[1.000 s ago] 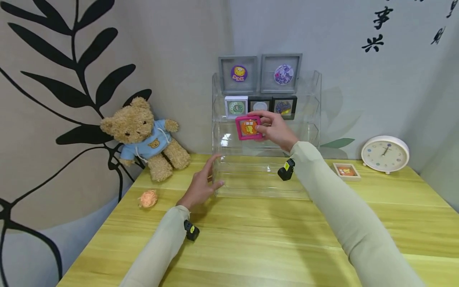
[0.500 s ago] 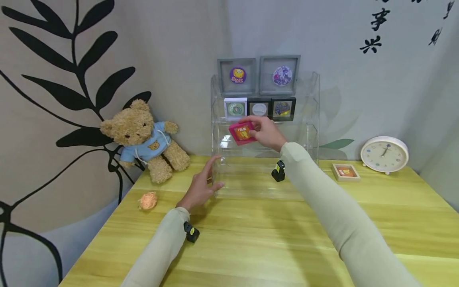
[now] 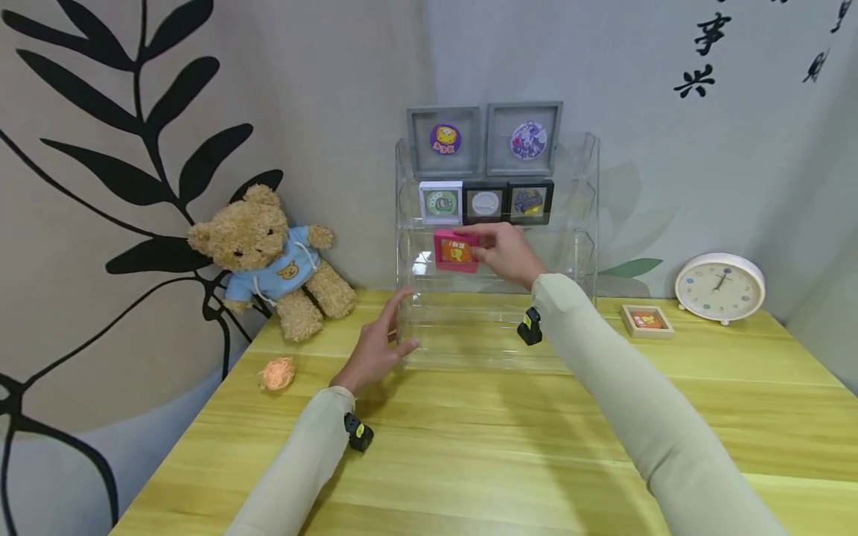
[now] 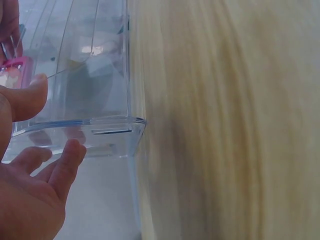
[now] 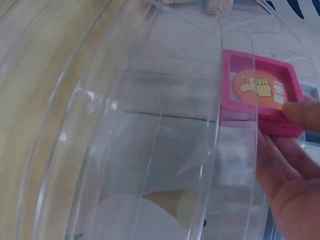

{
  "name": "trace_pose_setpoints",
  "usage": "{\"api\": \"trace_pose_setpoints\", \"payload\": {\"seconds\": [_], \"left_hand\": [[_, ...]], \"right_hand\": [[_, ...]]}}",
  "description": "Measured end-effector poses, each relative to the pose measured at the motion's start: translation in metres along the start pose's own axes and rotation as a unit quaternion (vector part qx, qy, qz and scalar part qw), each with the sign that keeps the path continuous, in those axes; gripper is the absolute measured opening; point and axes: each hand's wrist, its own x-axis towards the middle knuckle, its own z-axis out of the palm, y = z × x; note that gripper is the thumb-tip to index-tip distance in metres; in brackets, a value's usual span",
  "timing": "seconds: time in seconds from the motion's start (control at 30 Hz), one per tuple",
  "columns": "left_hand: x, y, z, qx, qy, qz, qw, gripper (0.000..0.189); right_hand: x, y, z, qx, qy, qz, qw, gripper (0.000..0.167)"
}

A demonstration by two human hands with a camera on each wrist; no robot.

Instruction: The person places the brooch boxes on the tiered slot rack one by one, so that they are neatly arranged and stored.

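Note:
My right hand pinches a small pink display frame with an orange badge inside. Its thumb lies on the front face, the fingers behind. The frame stands near upright at the left part of the tier below the three small frames on a clear tiered display rack. In the right wrist view, the rack's clear front lip crosses in front of the pink frame. My left hand straddles the rack's left side panel, thumb inside and loose fingers outside. Whether it presses the panel is unclear.
Two large grey frames stand on the top tier. Below them are a white frame and two black frames. A wooden frame, clock, orange ball and teddy bear surround the rack.
The right hand has lowered the pink frame from over the small frames' row to the tier beneath, turning it from tilted to nearly straight. The left hand has stayed put.

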Motion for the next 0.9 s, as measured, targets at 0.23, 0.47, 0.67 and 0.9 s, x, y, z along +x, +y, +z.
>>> {"api": "trace_pose_setpoints", "payload": {"seconds": [0.23, 0.47, 0.67, 0.9], "left_hand": [[-0.001, 0.001, -0.001, 0.003, 0.006, 0.002, 1.0000, 0.091], [-0.002, 0.001, -0.001, -0.002, 0.006, 0.008, 0.9999, 0.091], [-0.001, 0.000, 0.000, 0.000, 0.005, 0.008, 1.0000, 0.091], [-0.001, 0.000, 0.001, -0.001, 0.004, 0.003, 1.0000, 0.090]], "right_hand": [[-0.004, 0.003, 0.002, -0.060, 0.074, -0.049, 0.9943, 0.041], [-0.005, 0.003, 0.010, -0.083, 0.115, -0.065, 0.9878, 0.037], [-0.004, 0.005, 0.013, -0.061, 0.145, -0.056, 0.9859, 0.033], [-0.006, 0.006, 0.012, -0.064, 0.155, -0.040, 0.9849, 0.029]]}}
